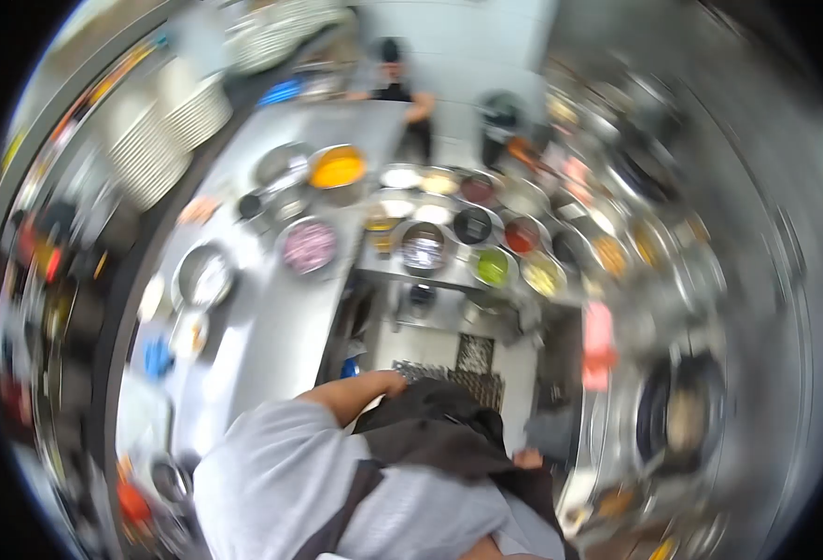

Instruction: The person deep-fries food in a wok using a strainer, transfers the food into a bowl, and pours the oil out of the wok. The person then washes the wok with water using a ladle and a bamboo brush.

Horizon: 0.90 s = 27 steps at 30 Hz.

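My left hand (391, 382) hangs low beside the dark apron (430, 425), close to the front edge of the steel counter (285, 317). Its fingers are smeared and partly hidden, so I cannot tell what they hold, if anything. Only a small, blurred part of my right hand (528, 458) shows at the apron's right side. A dark grey patch like cloth (553, 435) lies beside it; whether they touch is unclear. Nearest ahead of me stand a bowl of chopped purple food (309, 246) and a steel bowl (424, 247).
Bowls of green food (493, 268) and red sauce (523, 235) stand on the cross counter. A large wok (680, 411) sits on the right-hand stove. Stacked plates (150, 159) fill the left shelf. Another person (393, 93) stands beyond the counter. Dark mats (475, 355) lie on the floor.
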Motion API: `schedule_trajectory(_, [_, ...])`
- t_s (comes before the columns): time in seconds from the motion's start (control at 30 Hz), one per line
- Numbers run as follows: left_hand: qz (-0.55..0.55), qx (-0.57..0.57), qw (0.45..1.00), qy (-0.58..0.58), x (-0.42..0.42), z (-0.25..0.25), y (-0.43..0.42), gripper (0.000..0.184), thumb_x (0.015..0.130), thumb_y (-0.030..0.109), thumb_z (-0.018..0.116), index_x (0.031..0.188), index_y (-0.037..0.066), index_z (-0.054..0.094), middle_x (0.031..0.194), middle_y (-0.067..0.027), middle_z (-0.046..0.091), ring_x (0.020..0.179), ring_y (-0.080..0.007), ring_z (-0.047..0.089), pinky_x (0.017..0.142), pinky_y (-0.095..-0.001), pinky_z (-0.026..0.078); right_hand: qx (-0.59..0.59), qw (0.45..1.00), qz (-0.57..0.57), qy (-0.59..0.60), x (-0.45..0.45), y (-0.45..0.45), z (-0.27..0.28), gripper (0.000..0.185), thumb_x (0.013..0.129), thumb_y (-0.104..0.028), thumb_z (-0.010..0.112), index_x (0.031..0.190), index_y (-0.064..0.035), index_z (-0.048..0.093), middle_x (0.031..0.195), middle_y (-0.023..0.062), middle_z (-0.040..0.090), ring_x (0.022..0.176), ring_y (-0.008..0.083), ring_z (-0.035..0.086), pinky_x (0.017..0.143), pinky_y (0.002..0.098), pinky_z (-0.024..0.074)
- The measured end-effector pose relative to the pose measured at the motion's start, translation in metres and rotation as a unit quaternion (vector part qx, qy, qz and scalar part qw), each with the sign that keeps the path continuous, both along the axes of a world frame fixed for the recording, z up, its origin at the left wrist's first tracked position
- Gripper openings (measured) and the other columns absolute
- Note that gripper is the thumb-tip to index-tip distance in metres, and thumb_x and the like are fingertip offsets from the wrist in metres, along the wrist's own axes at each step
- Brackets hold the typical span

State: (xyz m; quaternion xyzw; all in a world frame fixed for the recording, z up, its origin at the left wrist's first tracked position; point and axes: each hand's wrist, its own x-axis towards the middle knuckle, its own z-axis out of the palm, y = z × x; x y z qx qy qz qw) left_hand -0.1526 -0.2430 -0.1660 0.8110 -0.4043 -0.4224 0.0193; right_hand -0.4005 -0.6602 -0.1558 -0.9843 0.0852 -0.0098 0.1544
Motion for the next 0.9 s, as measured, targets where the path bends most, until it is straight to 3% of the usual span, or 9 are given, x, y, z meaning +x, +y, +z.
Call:
schedule_trajectory(0.07, [0.068,0.018,0.997,0.044,0.006,0.042,-0.045,0.04,0.065,0.016,0.061,0.104,0.005,0.067,0.105,-0.0177,0.065,0.095,-0.0334,0.062,0.081,-0.0424,0.049,0.026,0.997,-0.029,0.061,0.002,-0.027,0.027,0.022,0.075,-0.022,0.063,0.065,-0.0021,0.062,0.066,0.019,0.061,0.066,0.0377,0.06,0.061,0.0472,0.0462])
schedule_trajectory(0.1, [0.136,-0.025,0.986,0.088,0.012,0.112,-0.055,0.042,0.068,0.019,0.061,0.107,0.006,0.066,0.106,-0.016,0.066,0.095,-0.0321,0.062,0.082,-0.0415,0.049,0.036,0.995,-0.044,0.078,0.009,-0.032,0.036,0.022,0.075,-0.022,0.063,0.066,-0.002,0.062,0.066,0.0189,0.061,0.066,0.0373,0.06,0.061,0.0469,0.0463])
schedule_trajectory(0.27, [0.327,-0.196,0.923,0.046,-0.016,0.076,-0.081,0.042,0.071,0.029,0.062,0.107,0.009,0.066,0.106,-0.0171,0.065,0.095,-0.0323,0.063,0.082,-0.0394,0.05,0.056,0.988,-0.049,0.135,0.048,-0.03,0.072,0.023,0.076,-0.022,0.062,0.067,-0.0012,0.063,0.065,0.0186,0.062,0.063,0.0357,0.061,0.06,0.0455,0.0471])
schedule_trajectory(0.4, [0.279,-0.101,0.955,-0.004,-0.024,-0.001,-0.062,0.035,0.072,0.026,0.063,0.101,0.009,0.069,0.102,-0.0173,0.066,0.096,-0.0341,0.063,0.083,-0.0407,0.05,0.065,0.985,-0.049,0.153,0.058,-0.029,0.079,0.023,0.077,-0.021,0.062,0.068,-0.0007,0.064,0.064,0.0183,0.062,0.061,0.0345,0.061,0.06,0.0444,0.0477])
schedule_trajectory(0.6, [0.32,0.034,0.946,0.027,-0.07,0.017,-0.001,0.035,0.073,0.026,0.064,0.104,0.011,0.069,0.112,-0.0133,0.064,0.106,-0.0308,0.059,0.089,-0.0418,0.047,0.088,0.982,-0.001,0.166,0.052,-0.048,0.06,0.023,0.079,-0.021,0.06,0.07,0.0002,0.065,0.062,0.0179,0.062,0.058,0.0326,0.062,0.059,0.0428,0.0486])
schedule_trajectory(0.7, [0.376,0.066,0.922,0.071,-0.08,0.064,0.016,0.044,0.072,0.032,0.065,0.111,0.012,0.066,0.109,-0.015,0.064,0.104,-0.0314,0.06,0.088,-0.0425,0.046,0.145,0.977,-0.042,0.15,0.086,0.024,0.14,0.024,0.081,-0.019,0.056,0.072,0.0016,0.066,0.06,0.0176,0.062,0.054,0.0296,0.063,0.058,0.0399,0.0499])
schedule_trajectory(0.8, [0.319,0.03,0.941,0.105,-0.082,0.074,0.022,0.046,0.074,0.036,0.066,0.114,0.014,0.064,0.11,-0.0132,0.065,0.105,-0.0306,0.06,0.089,-0.0426,0.045,0.183,0.97,0.016,0.156,0.099,0.039,0.138,0.022,0.08,-0.015,0.055,0.071,0.0026,0.065,0.059,0.0183,0.062,0.054,0.0302,0.063,0.058,0.0397,0.05])
schedule_trajectory(0.87, [0.285,-0.056,0.947,0.137,-0.079,0.048,0.024,0.045,0.075,0.04,0.066,0.112,0.015,0.065,0.111,-0.012,0.065,0.105,-0.029,0.06,0.089,-0.0414,0.045,0.086,0.987,0.104,0.091,0.095,0.029,0.103,0.021,0.078,-0.013,0.055,0.07,0.004,0.064,0.06,0.0208,0.061,0.056,0.033,0.063,0.058,0.0417,0.0494])
schedule_trajectory(0.9, [0.327,-0.093,0.932,0.127,-0.082,0.031,0.028,0.045,0.073,0.04,0.067,0.111,0.016,0.066,0.108,-0.0115,0.066,0.102,-0.0285,0.061,0.087,-0.0412,0.046,0.144,0.98,0.07,0.122,0.092,0.034,0.112,0.023,0.078,-0.015,0.055,0.068,0.0048,0.063,0.063,0.024,0.06,0.061,0.0375,0.062,0.06,0.0461,0.0484])
